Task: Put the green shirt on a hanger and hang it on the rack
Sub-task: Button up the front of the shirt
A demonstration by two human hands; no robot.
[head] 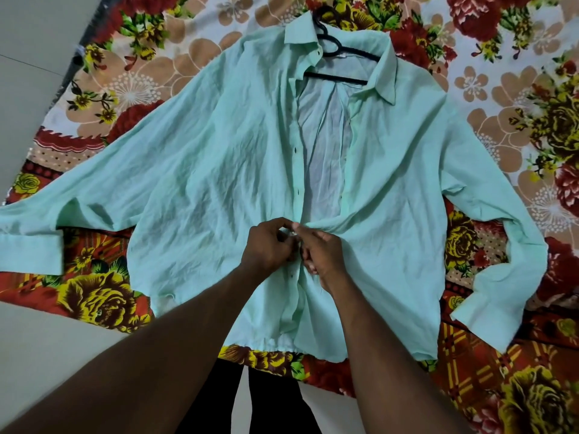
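I see the green shirt (219, 170) lying face up with its sleeves spread on the floral bedsheet (517, 89); the black hanger (336, 77) sits inside the shoulders, its hook poking out past the collar; so I judge the first half of the job done. The front gapes open from the collar down to my hands; below them the edges lie together, though I cannot tell whether those buttons are fastened. No rack is in view, so the hanging is yet to do. Both forearms reach forward and meet at the front opening, low on the shirt; my left hand (269, 245) has its fingers curled, pinching the buttoned edge; my right hand (322, 255) pinches the opposite edge, drawing cloth across; the two hands touch, seemingly working one button.
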